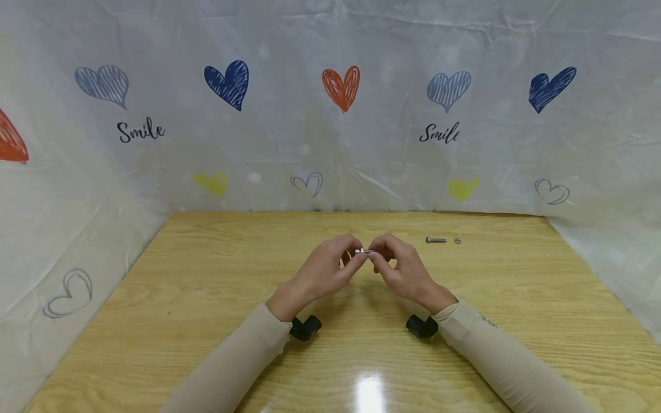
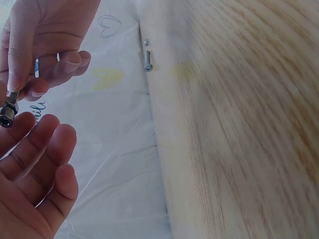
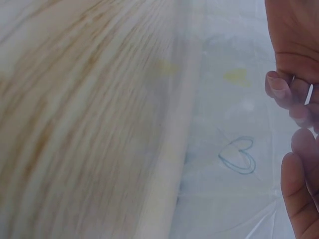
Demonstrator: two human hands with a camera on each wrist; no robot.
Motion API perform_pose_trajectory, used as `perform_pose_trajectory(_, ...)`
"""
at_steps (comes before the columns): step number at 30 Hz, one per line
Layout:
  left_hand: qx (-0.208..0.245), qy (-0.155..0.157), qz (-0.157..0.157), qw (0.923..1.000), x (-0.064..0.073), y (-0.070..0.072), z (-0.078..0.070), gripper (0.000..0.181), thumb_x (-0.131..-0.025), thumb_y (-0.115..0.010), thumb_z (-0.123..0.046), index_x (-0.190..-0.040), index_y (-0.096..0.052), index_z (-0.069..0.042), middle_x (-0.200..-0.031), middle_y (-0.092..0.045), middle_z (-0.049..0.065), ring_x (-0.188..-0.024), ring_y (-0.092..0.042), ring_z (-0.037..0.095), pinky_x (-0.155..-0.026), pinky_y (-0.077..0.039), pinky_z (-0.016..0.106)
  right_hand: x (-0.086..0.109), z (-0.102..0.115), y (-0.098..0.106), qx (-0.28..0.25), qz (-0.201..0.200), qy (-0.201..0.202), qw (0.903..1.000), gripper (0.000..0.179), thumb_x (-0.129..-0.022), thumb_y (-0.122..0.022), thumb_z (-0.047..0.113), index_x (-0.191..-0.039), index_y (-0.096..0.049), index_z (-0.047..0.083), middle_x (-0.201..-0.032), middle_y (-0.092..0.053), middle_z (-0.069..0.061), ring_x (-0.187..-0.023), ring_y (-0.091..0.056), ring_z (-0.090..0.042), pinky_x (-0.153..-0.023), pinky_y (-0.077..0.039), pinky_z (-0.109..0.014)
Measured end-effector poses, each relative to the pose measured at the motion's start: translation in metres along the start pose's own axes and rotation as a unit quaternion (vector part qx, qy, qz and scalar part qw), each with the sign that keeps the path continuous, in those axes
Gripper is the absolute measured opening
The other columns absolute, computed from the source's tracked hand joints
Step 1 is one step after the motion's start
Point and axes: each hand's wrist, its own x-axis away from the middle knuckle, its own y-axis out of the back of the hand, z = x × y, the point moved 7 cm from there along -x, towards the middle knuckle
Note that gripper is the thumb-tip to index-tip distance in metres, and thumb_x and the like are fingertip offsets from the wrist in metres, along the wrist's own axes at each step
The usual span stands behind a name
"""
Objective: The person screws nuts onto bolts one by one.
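A small metal socket-head bolt (image 1: 364, 250) with a nut (image 1: 362, 250) on its shank is held between both hands above the table. My left hand (image 1: 329, 267) pinches it at the head end with thumb and index finger. From the other side my right hand (image 1: 404, 269) pinches the threaded end. The hex socket in the bolt's head (image 2: 6, 119) faces the camera in the left wrist view, at the left edge. In the right wrist view only fingers of both hands appear at the right edge, and the bolt is out of frame.
Behind and right of my hands, a second bolt (image 1: 436, 240) lies on the wooden table (image 1: 206, 344) beside a loose nut (image 1: 457, 241). A white sheet (image 1: 382, 155) printed with hearts hangs at the table's far edge and along its sides. Black wrist mounts (image 1: 306, 328) sit under both wrists.
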Motion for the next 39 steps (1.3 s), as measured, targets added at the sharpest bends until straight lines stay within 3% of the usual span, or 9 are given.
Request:
perform_pose_trajectory(7, 0.007, -0.015, -0.008, 0.9998, 0.001, 0.002, -0.002, 0.018, -0.094, -0.064, -0.019, -0.107, -0.056, -0.009, -0.092, -0.059, -0.003, -0.073, -0.056, 0.009, -0.064, -0.05, 0.03, 0.001, -0.001, -0.001, 0.0, 0.0, -0.001, 1.0, 0.007, -0.092, -0.055, -0.009, -0.098, -0.057, -0.005, -0.08, -0.06, -0.009, -0.06, -0.058, -0.023, -0.054, -0.05, -0.034)
perform_pose_trajectory(14, -0.001, -0.043, -0.018, 0.9989, 0.0, 0.004, -0.008, 0.013, -0.092, -0.064, -0.009, -0.103, -0.056, -0.009, -0.089, -0.06, -0.002, -0.071, -0.055, 0.009, -0.064, -0.05, 0.028, 0.002, -0.002, -0.002, -0.004, 0.001, -0.002, 1.0, 0.007, -0.092, -0.055, -0.009, -0.097, -0.057, -0.005, -0.08, -0.06, -0.008, -0.059, -0.058, -0.026, -0.054, -0.05, -0.033)
perform_pose_trajectory(27, 0.011, -0.022, -0.004, 0.9997, 0.0, 0.001, -0.003, 0.008, -0.098, -0.056, -0.019, -0.1, -0.057, -0.012, -0.087, -0.057, -0.004, -0.071, -0.054, 0.009, -0.063, -0.049, 0.03, 0.001, -0.002, -0.002, 0.0, -0.001, 0.008, 1.0, 0.008, -0.092, -0.055, -0.01, -0.098, -0.057, -0.005, -0.081, -0.06, -0.008, -0.06, -0.058, -0.026, -0.055, -0.05, -0.035)
perform_pose_trajectory(32, 0.009, -0.015, 0.001, 0.9999, 0.0, 0.0, -0.002, 0.013, -0.1, -0.052, -0.021, -0.098, -0.059, -0.011, -0.084, -0.055, -0.005, -0.067, -0.05, 0.006, -0.062, -0.046, 0.024, 0.005, -0.024, -0.004, -0.002, -0.003, 0.011, 0.9999, 0.008, -0.094, -0.056, -0.003, -0.099, -0.058, 0.003, -0.082, -0.06, -0.003, -0.06, -0.059, -0.023, -0.055, -0.05, -0.03)
perform_pose_trajectory(35, 0.01, -0.013, 0.002, 0.9999, 0.001, -0.001, -0.002, 0.017, -0.101, -0.05, -0.022, -0.097, -0.06, -0.009, -0.081, -0.053, -0.006, -0.065, -0.047, 0.007, -0.06, -0.044, 0.023, 0.004, -0.021, -0.004, -0.002, -0.001, 0.008, 1.0, 0.008, -0.094, -0.056, -0.004, -0.098, -0.058, 0.003, -0.082, -0.06, -0.003, -0.06, -0.058, -0.022, -0.056, -0.049, -0.029)
perform_pose_trajectory(39, 0.017, -0.012, 0.002, 0.9998, 0.001, -0.001, -0.001, 0.016, -0.101, -0.051, -0.023, -0.097, -0.06, -0.01, -0.081, -0.054, -0.005, -0.065, -0.049, 0.007, -0.06, -0.045, 0.023, 0.001, -0.001, -0.001, -0.001, 0.0, 0.004, 1.0, 0.009, -0.091, -0.055, -0.011, -0.096, -0.057, -0.003, -0.079, -0.059, -0.007, -0.059, -0.058, -0.026, -0.055, -0.05, -0.034)
